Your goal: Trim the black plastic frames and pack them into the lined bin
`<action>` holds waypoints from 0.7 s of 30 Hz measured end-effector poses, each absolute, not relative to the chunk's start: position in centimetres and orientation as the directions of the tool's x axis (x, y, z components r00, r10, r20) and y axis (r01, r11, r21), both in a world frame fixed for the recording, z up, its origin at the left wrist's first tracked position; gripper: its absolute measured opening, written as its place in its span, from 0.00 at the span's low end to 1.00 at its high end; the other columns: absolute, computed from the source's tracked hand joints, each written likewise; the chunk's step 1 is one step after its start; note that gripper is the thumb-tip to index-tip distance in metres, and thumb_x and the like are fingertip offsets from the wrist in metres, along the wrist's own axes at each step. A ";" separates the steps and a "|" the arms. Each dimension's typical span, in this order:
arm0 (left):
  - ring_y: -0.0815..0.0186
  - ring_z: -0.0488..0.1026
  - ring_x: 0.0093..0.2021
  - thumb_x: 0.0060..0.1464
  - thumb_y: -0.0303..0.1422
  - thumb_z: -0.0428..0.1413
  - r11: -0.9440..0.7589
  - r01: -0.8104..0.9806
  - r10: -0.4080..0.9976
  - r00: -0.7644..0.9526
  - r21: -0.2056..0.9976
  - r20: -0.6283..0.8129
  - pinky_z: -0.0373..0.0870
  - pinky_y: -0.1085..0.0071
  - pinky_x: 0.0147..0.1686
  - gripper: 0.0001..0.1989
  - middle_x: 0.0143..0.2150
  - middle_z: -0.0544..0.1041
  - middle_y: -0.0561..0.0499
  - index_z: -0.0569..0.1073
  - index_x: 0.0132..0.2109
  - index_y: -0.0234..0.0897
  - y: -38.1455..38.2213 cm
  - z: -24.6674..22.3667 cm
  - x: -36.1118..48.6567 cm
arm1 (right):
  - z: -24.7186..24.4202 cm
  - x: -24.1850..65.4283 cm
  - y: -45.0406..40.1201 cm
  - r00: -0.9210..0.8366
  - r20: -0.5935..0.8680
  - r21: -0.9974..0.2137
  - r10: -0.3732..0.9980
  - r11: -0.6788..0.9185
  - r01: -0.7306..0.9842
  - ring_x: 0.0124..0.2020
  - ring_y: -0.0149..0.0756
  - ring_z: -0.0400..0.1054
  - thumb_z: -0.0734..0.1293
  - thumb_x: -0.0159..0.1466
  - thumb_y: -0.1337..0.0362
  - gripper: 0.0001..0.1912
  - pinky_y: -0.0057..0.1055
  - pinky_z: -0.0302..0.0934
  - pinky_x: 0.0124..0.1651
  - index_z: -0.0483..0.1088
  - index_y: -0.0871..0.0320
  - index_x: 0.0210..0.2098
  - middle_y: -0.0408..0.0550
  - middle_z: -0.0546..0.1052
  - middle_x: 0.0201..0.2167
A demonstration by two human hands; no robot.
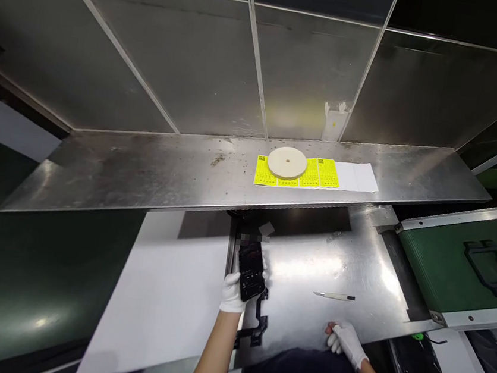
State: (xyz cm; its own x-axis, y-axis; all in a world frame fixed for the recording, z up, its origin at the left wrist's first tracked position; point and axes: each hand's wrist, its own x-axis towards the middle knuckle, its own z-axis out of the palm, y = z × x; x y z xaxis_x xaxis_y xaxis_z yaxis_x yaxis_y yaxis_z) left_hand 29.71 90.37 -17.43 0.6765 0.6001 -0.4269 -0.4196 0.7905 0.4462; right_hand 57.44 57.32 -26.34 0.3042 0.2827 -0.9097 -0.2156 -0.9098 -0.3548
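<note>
My left hand (233, 292), in a white glove, is closed round a black smartphone (251, 269), held over the metal worktable (295, 323). A black plastic frame part (257, 333) lies on the table just below and beside this hand, partly hidden by it. My right hand (346, 339), in a white glove with a bare fingertip showing, rests near the table's front edge. Its fingers are curled in and I see nothing in them. The nearest thing to it is a craft knife (333, 296), lying a little farther back, apart from the hand.
White sheet material (169, 285) covers the left of the table. A metal shelf (164, 171) runs across behind, bearing yellow labels (328, 173) under a round cream disc (287, 163). On the right, a green conveyor belt (438, 256) carries black frame parts (490, 268).
</note>
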 end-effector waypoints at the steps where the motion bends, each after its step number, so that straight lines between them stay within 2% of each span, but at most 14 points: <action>1: 0.54 0.75 0.48 0.42 0.52 0.66 0.785 -0.427 0.607 0.671 0.448 -0.425 0.77 0.55 0.52 0.51 0.59 0.73 0.37 0.65 0.71 0.37 90.4 -17.4 29.8 | -26.3 57.5 57.4 0.299 -0.912 -0.351 0.280 -0.912 -0.214 0.17 0.31 0.65 0.61 0.77 0.54 0.19 0.25 0.54 0.20 0.73 0.63 0.39 0.44 0.74 0.23; 4: 0.52 0.76 0.51 0.41 0.52 0.66 0.777 -0.409 0.618 0.640 0.478 -0.457 0.75 0.52 0.56 0.53 0.59 0.73 0.39 0.62 0.73 0.42 90.7 -17.4 29.9 | -26.2 57.5 57.5 0.285 -0.917 -0.343 0.278 -0.915 -0.211 0.18 0.30 0.66 0.58 0.80 0.58 0.20 0.24 0.55 0.20 0.72 0.63 0.40 0.44 0.74 0.23; 8: 0.48 0.78 0.48 0.39 0.48 0.66 0.786 -0.286 0.595 0.592 0.548 -0.544 0.76 0.46 0.54 0.50 0.54 0.76 0.36 0.65 0.68 0.36 92.0 -18.0 30.2 | -25.9 57.4 57.7 0.266 -0.916 -0.360 0.302 -0.910 -0.207 0.19 0.29 0.66 0.55 0.83 0.60 0.20 0.24 0.55 0.21 0.72 0.64 0.42 0.44 0.74 0.24; 11: 0.50 0.78 0.48 0.42 0.42 0.66 0.759 -0.181 0.615 0.516 0.626 -0.597 0.78 0.49 0.54 0.39 0.51 0.77 0.36 0.69 0.61 0.33 94.2 -18.8 31.0 | -25.8 57.3 58.0 0.246 -0.914 -0.376 0.323 -0.903 -0.207 0.20 0.28 0.66 0.55 0.84 0.60 0.20 0.24 0.56 0.23 0.73 0.65 0.44 0.45 0.75 0.25; 13: 0.55 0.77 0.47 0.46 0.39 0.64 0.729 -0.090 0.640 0.443 0.679 -0.628 0.79 0.53 0.53 0.28 0.47 0.77 0.38 0.71 0.54 0.33 95.9 -19.4 31.8 | -25.6 57.3 58.1 0.229 -0.914 -0.382 0.335 -0.900 -0.210 0.20 0.29 0.67 0.58 0.84 0.57 0.20 0.25 0.57 0.24 0.73 0.64 0.44 0.44 0.75 0.26; 15: 0.61 0.76 0.44 0.51 0.36 0.61 0.690 0.044 0.665 0.357 0.723 -0.656 0.79 0.58 0.52 0.19 0.44 0.76 0.43 0.71 0.48 0.33 97.6 -20.1 32.6 | -25.1 57.4 57.9 0.214 -0.910 -0.398 0.355 -0.892 -0.214 0.21 0.30 0.67 0.61 0.83 0.56 0.19 0.25 0.58 0.25 0.73 0.64 0.44 0.44 0.76 0.27; 17: 0.63 0.76 0.42 0.56 0.35 0.61 0.640 0.234 0.688 0.251 0.732 -0.681 0.79 0.62 0.48 0.14 0.42 0.76 0.46 0.71 0.46 0.33 98.9 -20.8 33.3 | -24.0 57.9 57.1 0.209 -0.895 -0.435 0.394 -0.874 -0.218 0.23 0.31 0.69 0.62 0.82 0.59 0.16 0.26 0.60 0.28 0.74 0.65 0.44 0.45 0.76 0.27; 19: 0.60 0.77 0.45 0.59 0.38 0.62 0.578 0.463 0.712 0.117 0.672 -0.693 0.78 0.60 0.48 0.15 0.43 0.77 0.45 0.73 0.47 0.33 99.9 -21.3 34.0 | -22.7 58.9 55.8 0.233 -0.864 -0.494 0.445 -0.839 -0.229 0.28 0.32 0.72 0.62 0.81 0.65 0.13 0.27 0.64 0.34 0.75 0.65 0.43 0.48 0.79 0.31; 21: 0.52 0.78 0.54 0.57 0.42 0.64 0.491 0.682 0.756 -0.025 0.542 -0.654 0.76 0.53 0.55 0.21 0.48 0.79 0.38 0.75 0.50 0.31 100.6 -21.6 34.8 | -21.4 60.3 53.9 0.301 -0.834 -0.536 0.462 -0.807 -0.248 0.32 0.33 0.74 0.64 0.79 0.66 0.11 0.29 0.67 0.39 0.75 0.64 0.42 0.48 0.79 0.34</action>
